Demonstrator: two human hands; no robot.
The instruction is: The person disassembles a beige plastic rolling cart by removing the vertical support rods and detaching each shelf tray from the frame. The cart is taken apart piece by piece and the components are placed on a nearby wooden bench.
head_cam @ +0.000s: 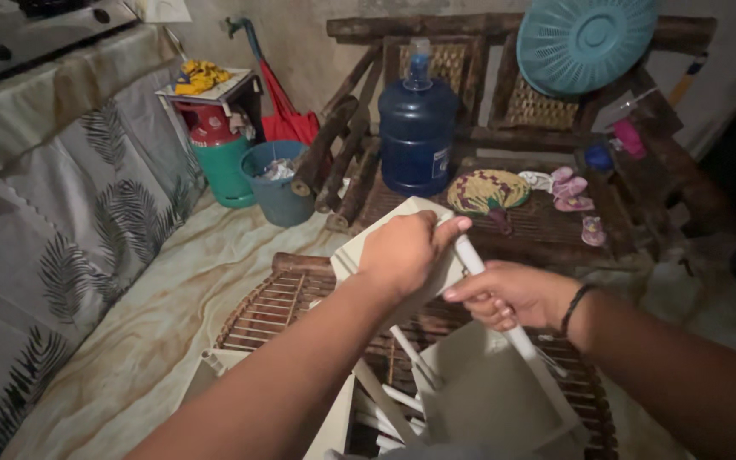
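Left hand [404,251] grips a white panel [368,247] by its top edge, fingers closed. Right hand [508,296] fingers wrapped round a white rod [474,255], above a wicker chair [274,298].

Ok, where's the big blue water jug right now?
The big blue water jug stands upright on the dark wooden bench at top centre, between the teal bucket and the woven hand fan.

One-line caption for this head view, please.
Left hand grips a white panel while right hand holds a white tube above a wicker seat.
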